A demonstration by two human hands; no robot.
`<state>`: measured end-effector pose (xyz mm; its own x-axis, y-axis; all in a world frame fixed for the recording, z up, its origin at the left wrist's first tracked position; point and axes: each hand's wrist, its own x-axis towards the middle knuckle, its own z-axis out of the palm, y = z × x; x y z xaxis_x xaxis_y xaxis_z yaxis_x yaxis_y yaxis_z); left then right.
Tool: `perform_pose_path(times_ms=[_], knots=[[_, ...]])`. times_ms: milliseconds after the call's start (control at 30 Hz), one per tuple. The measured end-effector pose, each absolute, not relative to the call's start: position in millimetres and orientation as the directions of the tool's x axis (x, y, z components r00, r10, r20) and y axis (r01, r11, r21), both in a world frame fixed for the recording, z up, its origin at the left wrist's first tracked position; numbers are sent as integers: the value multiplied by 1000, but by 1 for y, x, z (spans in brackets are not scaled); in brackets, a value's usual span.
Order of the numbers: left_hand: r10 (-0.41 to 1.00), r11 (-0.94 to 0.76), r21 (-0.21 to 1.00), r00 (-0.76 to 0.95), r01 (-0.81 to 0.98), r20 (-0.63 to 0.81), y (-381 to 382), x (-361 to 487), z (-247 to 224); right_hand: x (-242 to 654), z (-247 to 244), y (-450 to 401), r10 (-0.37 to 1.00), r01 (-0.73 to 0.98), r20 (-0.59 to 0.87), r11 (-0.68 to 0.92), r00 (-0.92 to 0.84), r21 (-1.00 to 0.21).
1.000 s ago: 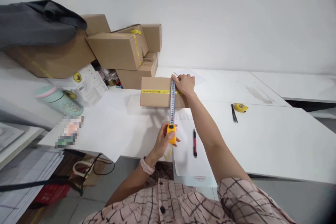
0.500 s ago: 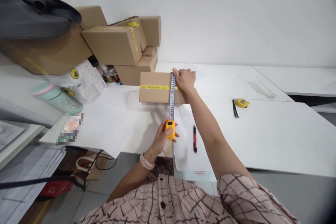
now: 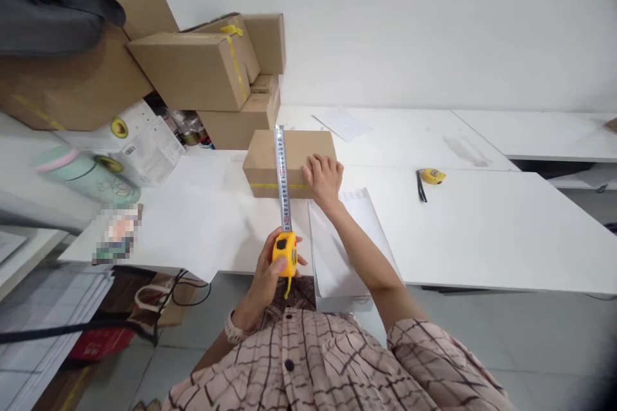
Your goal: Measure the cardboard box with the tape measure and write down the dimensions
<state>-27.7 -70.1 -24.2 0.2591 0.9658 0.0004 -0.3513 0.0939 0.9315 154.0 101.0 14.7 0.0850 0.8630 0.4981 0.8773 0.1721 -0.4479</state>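
Yellow tape measure point(image 3: 285, 253) in left hand point(image 3: 266, 275)

On the white table point(image 3: 472, 231) lie 1 cardboard box point(image 3: 306, 142), papers point(image 3: 335, 250) and a black-strapped yellow tape measure point(image 3: 433, 176).

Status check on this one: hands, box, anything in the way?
Left hand gripping yellow tape measure, blade out over cardboard box. Right hand on box, toward its right end. Second tape measure off right, out of the way.
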Motion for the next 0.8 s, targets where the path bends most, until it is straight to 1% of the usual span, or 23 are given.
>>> perform_pose_path(times_ms=[33,100,167,200,233,300,433,500,533,567,633,667,700,767,800], knots=[[955,120,938,296,-324,-20,-75,-29,-26,159,14,92,867,844,488,185,101,-504],[911,178,954,407,-240,-68,-84,-32,-28,173,17,72,872,711,446,184,200,-678],[841,230,963,526,-141,-124,-91,-34,-31,194,24,50,878,470,345,164,330,-867],[806,245,965,572,-91,-151,-93,-34,-32,206,28,37,877,340,288,155,385,-928],[774,253,967,609,-43,-176,-95,-33,-32,217,30,25,873,239,245,154,421,-959],[716,245,968,664,49,-214,-96,-30,-30,238,33,1,854,122,208,169,477,-978],[654,206,962,706,180,-273,-92,-18,-19,257,22,-41,802,15,154,178,577,-984],[686,173,967,682,188,-256,-89,-9,-15,251,10,-58,819,21,125,136,559,-990],[715,143,973,661,182,-229,-87,-5,-14,244,4,-65,848,45,109,100,518,-994],[747,105,978,635,181,-197,-85,-1,-14,236,-3,-72,886,80,92,62,454,-995],[805,17,978,578,206,-136,-79,5,-15,220,-17,-80,965,167,40,-4,259,-986],[827,-25,972,551,233,-111,-75,7,-16,215,-23,-81,984,221,28,-11,174,-975],[848,-62,963,523,263,-88,-70,8,-17,212,-28,-80,991,293,26,-13,129,-956],[889,-126,939,457,322,-38,-59,7,-17,214,-35,-72,986,497,46,-42,162,-867],[908,-153,922,419,355,-11,-52,5,-17,219,-38,-66,975,611,54,-92,216,-786]])
